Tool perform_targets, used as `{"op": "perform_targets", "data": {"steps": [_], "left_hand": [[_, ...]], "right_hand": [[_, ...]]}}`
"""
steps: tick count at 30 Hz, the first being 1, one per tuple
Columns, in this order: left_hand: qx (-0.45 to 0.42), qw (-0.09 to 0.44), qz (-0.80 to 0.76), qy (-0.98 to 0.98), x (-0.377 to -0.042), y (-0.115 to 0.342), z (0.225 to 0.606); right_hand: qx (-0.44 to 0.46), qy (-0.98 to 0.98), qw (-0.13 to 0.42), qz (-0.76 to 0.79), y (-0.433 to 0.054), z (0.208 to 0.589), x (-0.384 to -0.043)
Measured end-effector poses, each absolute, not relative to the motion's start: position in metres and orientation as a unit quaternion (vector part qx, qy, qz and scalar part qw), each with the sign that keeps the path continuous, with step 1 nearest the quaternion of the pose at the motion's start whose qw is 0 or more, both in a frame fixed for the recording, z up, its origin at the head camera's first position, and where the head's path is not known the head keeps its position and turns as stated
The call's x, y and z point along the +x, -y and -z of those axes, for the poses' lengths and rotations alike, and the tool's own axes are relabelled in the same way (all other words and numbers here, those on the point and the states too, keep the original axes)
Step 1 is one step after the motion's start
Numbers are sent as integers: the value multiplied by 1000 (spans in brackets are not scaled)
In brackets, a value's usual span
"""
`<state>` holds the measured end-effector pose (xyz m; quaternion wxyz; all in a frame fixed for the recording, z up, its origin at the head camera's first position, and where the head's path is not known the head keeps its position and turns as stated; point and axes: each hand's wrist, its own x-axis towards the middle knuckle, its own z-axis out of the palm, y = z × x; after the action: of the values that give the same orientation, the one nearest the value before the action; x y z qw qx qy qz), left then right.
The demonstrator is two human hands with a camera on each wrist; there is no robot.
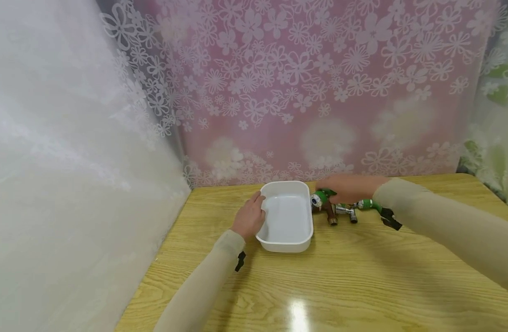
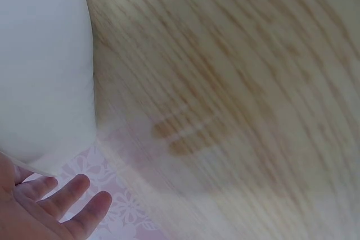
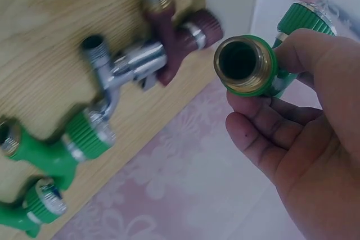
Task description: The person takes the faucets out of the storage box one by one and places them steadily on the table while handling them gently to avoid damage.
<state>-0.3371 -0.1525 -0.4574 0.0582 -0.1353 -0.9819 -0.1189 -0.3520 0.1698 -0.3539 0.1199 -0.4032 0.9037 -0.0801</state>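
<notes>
My left hand (image 1: 250, 216) grips the left rim of a white rectangular tray (image 1: 285, 247), with several fingers (image 2: 93, 212) outside its wall in the left wrist view. My right hand (image 1: 349, 188) holds a green valve (image 3: 247, 68) at the tray's right edge. Its brass threaded opening faces the right wrist camera, and my fingers wrap its body. Beneath that hand, a row of valves lies on the table: a maroon one (image 3: 174, 49), a chrome one (image 3: 132, 63) and two green ones, the nearer valve (image 3: 67, 144) and a farther valve (image 3: 39, 209).
The wood-grain table (image 1: 341, 286) extends in front of the tray. Behind it hangs a pink flower-patterned sheet (image 1: 279, 115). A pale sheet (image 1: 71, 161) closes off the left side, and another patterned sheet (image 1: 499, 138) hangs at the right.
</notes>
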Motion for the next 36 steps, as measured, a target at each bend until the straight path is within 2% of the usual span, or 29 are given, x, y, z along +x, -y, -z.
{"op": "perform_targets", "data": {"steps": [8, 14, 21, 36], "left_hand": [[-135, 51, 108, 984, -335, 151, 454], [-134, 50, 110, 984, -335, 151, 453], [-136, 53, 116, 982, -334, 152, 454], [-129, 43, 122, 983, -333, 151, 453]], "right_hand": [[-372, -919, 103, 84, -207, 356, -352], [-336, -925, 137, 114, -232, 356, -352], [-329, -936, 87, 87, -261, 363, -355], [-277, -956, 57, 73, -319, 381, -364]]}}
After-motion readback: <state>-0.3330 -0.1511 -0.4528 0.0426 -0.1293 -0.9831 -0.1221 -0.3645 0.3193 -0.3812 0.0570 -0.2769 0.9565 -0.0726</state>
